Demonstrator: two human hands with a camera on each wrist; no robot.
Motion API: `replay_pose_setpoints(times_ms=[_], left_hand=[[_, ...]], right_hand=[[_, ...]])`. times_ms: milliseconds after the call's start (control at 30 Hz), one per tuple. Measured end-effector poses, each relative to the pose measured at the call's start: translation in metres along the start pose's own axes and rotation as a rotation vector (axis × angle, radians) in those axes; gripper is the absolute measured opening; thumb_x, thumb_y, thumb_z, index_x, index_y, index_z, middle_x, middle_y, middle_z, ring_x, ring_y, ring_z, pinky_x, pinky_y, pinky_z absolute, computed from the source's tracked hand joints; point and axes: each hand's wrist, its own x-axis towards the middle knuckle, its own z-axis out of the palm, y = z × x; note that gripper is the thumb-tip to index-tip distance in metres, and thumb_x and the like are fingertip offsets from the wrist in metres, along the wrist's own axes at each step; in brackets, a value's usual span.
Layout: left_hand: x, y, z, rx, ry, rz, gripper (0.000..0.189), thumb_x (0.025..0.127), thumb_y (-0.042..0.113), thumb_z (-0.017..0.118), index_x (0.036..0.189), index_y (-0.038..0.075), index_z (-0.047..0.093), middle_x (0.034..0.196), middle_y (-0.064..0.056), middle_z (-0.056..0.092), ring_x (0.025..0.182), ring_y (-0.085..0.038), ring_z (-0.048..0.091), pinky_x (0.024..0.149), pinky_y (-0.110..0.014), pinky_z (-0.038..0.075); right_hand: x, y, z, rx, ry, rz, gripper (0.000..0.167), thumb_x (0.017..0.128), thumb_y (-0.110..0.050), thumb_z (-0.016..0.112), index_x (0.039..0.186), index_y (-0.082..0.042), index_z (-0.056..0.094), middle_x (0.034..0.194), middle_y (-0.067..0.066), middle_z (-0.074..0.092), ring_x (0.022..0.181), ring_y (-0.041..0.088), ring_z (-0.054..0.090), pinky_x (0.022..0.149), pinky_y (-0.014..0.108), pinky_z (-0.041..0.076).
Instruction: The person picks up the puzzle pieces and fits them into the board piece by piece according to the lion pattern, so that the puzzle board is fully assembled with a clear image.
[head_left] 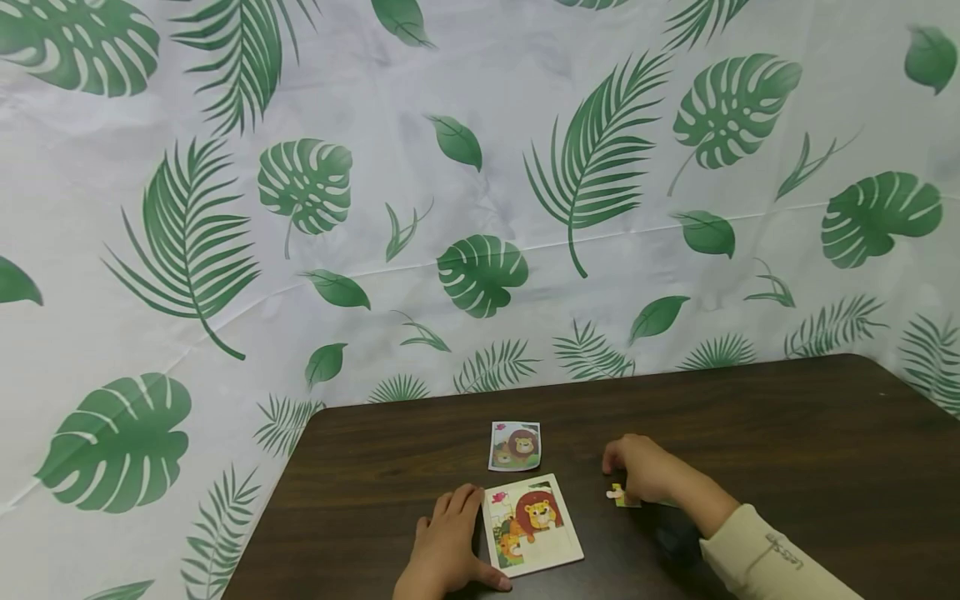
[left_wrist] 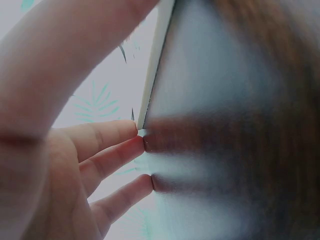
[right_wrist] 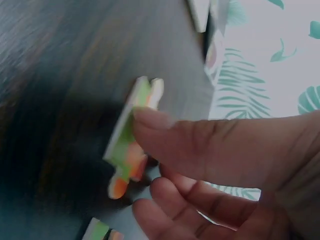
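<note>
My left hand (head_left: 448, 537) rests along the left side of the wooden puzzle board (head_left: 553, 550), fingers spread, thumb by the lower edge. In the left wrist view, fingertips meet the corner of the board (left_wrist: 152, 75). The board bears a lion picture, with a bare pale patch at lower right. On the right, my right hand (head_left: 651, 471) pinches a puzzle piece (head_left: 618, 495). Its thumb lies over this green and orange piece (right_wrist: 120, 145) in the right wrist view; the index finger is hidden. Another puzzle piece (right_wrist: 97, 229) lies beside it on the table.
Behind the board lies a picture card (head_left: 514, 447) of the same lion scene. The dark wooden table (head_left: 787, 442) stretches out to the right. A white cloth (head_left: 390, 333) with green leaves hangs behind the table's far edge.
</note>
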Motion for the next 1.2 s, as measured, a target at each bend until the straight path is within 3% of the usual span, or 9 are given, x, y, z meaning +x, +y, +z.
replay_pose_setpoints(times_ms=[467, 733, 1200], left_hand=[[-0.002, 0.001, -0.002, -0.001, -0.002, 0.0, 0.113, 0.045, 0.059, 0.083, 0.136, 0.005, 0.042, 0.136, -0.012, 0.039, 0.122, -0.038, 0.034, 0.083, -0.067, 0.031], [-0.002, 0.002, -0.002, 0.001, -0.001, 0.003, 0.112, 0.046, 0.058, 0.083, 0.136, 0.005, 0.042, 0.136, -0.013, 0.039, 0.122, -0.038, 0.034, 0.083, -0.067, 0.031], [-0.002, 0.003, -0.004, -0.006, -0.012, -0.001, 0.112, 0.047, 0.057, 0.083, 0.137, 0.005, 0.042, 0.137, -0.013, 0.039, 0.123, -0.039, 0.033, 0.084, -0.067, 0.03]], right_hand=[[-0.003, -0.007, 0.0, -0.006, -0.011, 0.097, 0.036, 0.051, 0.016, 0.073, 0.069, -0.009, 0.053, 0.065, 0.001, 0.045, 0.062, 0.018, 0.041, 0.052, 0.031, 0.037], [-0.006, -0.007, 0.0, 0.005, -0.023, 0.078, 0.034, 0.054, 0.017, 0.071, 0.067, -0.009, 0.053, 0.064, 0.001, 0.045, 0.06, 0.017, 0.041, 0.05, 0.03, 0.036], [-0.006, -0.004, 0.001, 0.017, -0.037, 0.007, 0.038, 0.049, 0.017, 0.066, 0.068, -0.01, 0.049, 0.059, -0.003, 0.043, 0.055, 0.014, 0.039, 0.049, 0.027, 0.032]])
